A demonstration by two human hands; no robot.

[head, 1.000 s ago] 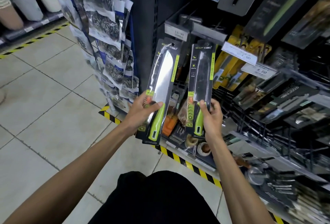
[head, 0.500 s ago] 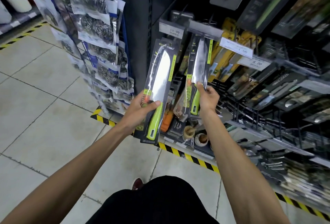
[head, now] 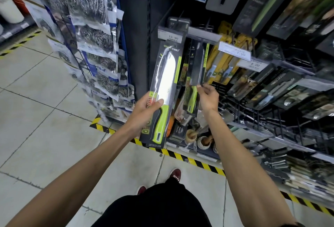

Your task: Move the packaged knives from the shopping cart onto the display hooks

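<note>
My left hand grips a packaged knife with a green handle and a wide silver blade on a black card, held upright in front of the shelf. My right hand pinches the edge of a second packaged knife, turned nearly edge-on, with its top up under a price-tag strip on a display hook. I cannot tell whether the card hangs on the hook. The shopping cart is out of view.
A rack of packaged steel scourers stands at the left. Hooks with yellow-carded tools and dark knife packs fill the shelf on the right. Small jars sit on the bottom shelf above yellow-black floor tape.
My right hand has carried its knife pack up and back toward the hook, turning it edge-on, and its grip has shifted to a pinch on the card's edge. The left hand's pack has hardly moved.
</note>
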